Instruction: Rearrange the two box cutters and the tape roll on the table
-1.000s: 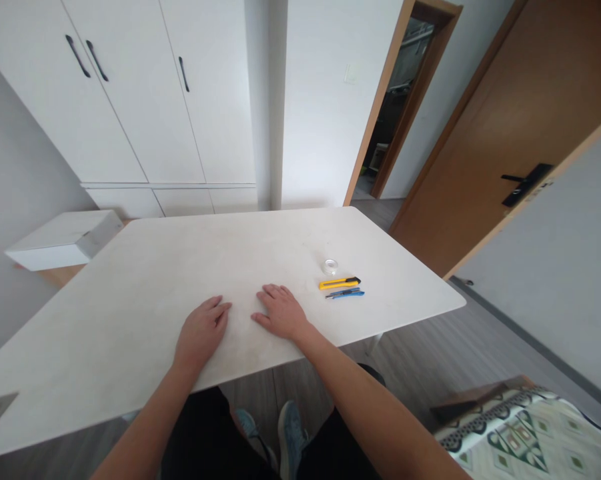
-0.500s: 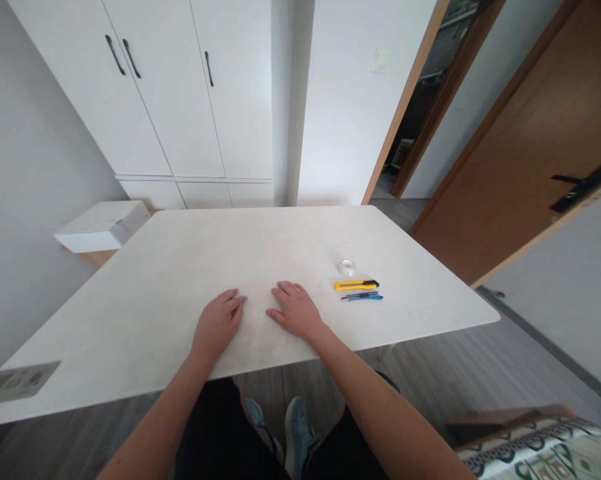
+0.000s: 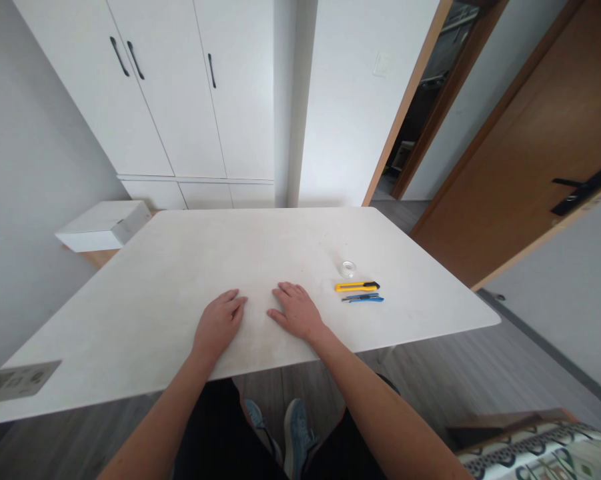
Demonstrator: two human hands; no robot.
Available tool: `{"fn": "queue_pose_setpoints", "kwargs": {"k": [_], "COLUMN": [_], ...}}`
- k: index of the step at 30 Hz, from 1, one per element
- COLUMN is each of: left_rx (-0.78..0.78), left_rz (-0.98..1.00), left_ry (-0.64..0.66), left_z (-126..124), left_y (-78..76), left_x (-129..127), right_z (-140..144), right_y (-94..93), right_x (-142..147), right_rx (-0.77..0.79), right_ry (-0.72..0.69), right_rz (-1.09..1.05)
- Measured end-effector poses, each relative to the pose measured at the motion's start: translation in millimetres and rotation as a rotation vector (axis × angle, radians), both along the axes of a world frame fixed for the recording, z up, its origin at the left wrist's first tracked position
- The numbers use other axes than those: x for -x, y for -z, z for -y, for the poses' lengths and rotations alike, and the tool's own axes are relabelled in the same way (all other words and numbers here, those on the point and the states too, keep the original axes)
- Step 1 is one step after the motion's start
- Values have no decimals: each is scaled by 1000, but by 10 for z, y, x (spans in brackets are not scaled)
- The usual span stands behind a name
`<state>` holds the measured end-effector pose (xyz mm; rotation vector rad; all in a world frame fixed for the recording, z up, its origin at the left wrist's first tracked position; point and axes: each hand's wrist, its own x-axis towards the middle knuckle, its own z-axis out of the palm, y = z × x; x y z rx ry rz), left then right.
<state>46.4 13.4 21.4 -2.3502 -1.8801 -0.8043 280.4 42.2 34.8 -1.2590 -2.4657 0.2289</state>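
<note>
My left hand [image 3: 221,321] rests palm down on the white table [image 3: 180,260], holding nothing, its thumb slightly apart from the fingers. Across a short gap, my right hand [image 3: 295,310] lies flat on the same surface with the thumb spread and nothing in it. To the right of that hand, and apart from it, are a yellow utility knife [image 3: 356,287] with a black end and a thinner blue utility knife [image 3: 364,298], lying side by side. Just beyond the knives sits a clear roll of tape [image 3: 347,269].
A grey printed label [image 3: 20,382] is on the table's near left corner. A white box [image 3: 103,225] stands past the left edge. White cabinets [image 3: 195,120] rise behind, and a brown door [image 3: 525,147] stands at right. Patterned fabric [image 3: 540,453] shows at lower right.
The camera view has shifted very slightly. Both hands and the items on the table stay where they were.
</note>
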Motion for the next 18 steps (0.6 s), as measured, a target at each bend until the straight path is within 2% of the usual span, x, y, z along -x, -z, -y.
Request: {"fn": "queue_pose_setpoints", "kwargs": {"k": [18], "left_rx": [-4], "left_rz": [-2], "left_ry": [-2], "left_z": [2], "left_y": [-2], "left_x": [-3], "right_z": [2], "right_y": [0], "right_x": [-6], "right_rx": [-8], "right_ry": [2], "right_rz": [-2]}}
